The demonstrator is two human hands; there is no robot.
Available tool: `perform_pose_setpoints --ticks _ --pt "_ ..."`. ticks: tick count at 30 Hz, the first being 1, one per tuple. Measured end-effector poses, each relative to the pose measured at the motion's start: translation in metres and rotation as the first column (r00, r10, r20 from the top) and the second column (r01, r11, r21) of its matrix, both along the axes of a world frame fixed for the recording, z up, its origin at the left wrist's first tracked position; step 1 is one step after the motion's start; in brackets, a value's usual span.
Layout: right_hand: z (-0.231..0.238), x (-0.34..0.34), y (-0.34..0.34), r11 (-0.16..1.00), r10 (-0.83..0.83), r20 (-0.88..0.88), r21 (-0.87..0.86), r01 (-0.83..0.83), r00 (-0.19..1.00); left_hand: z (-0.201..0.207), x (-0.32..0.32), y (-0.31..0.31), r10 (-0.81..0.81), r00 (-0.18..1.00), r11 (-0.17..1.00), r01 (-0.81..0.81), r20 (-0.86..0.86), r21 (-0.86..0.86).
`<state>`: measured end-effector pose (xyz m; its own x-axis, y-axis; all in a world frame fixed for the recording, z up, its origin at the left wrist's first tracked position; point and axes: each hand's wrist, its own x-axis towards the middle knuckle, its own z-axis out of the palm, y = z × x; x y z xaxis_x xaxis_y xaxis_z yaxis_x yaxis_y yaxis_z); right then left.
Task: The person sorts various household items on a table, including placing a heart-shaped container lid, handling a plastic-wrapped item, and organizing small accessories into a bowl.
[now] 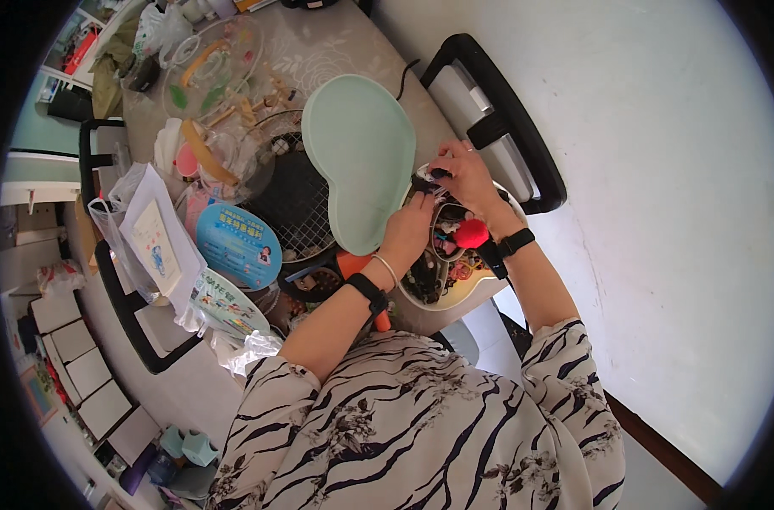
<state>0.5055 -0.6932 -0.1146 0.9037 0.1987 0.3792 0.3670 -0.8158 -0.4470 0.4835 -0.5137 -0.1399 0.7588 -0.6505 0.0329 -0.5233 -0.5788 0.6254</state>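
A pale, divided box (463, 299) on the table holds several hair ties, clips and small trinkets, with a red pompom (470, 234) on top. My left hand (410, 228) reaches over its far left part, fingertips bent and pressed together at some dark pieces. Across from it, my right hand (470, 180) curls its fingers round a small dark item (441, 173), perhaps a hair accessory, too small to name. What the left fingers grip is hidden. Beside the box lies a mint-green, curved lid (360, 153).
Left of the lid are a black wire-mesh rack (295, 191), a blue oval fan-shaped card (239, 245) and papers (159, 238) in plastic. Clear plastic containers (221, 64) stand farther back. Black-framed chairs (497, 119) flank the table, one close to the right wall.
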Motion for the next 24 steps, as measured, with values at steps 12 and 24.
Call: perform_pose_setpoints --ticks 12,24 --pt "0.006 -0.006 0.021 0.970 -0.144 -0.456 -0.239 0.035 0.878 0.003 -0.002 -0.003 0.010 0.999 1.000 -0.010 0.030 -0.004" --pt "0.027 -0.009 -0.002 0.930 -0.332 -0.447 -0.305 0.207 0.831 0.004 0.014 -0.013 -0.094 0.995 0.983 0.088 0.030 0.161"
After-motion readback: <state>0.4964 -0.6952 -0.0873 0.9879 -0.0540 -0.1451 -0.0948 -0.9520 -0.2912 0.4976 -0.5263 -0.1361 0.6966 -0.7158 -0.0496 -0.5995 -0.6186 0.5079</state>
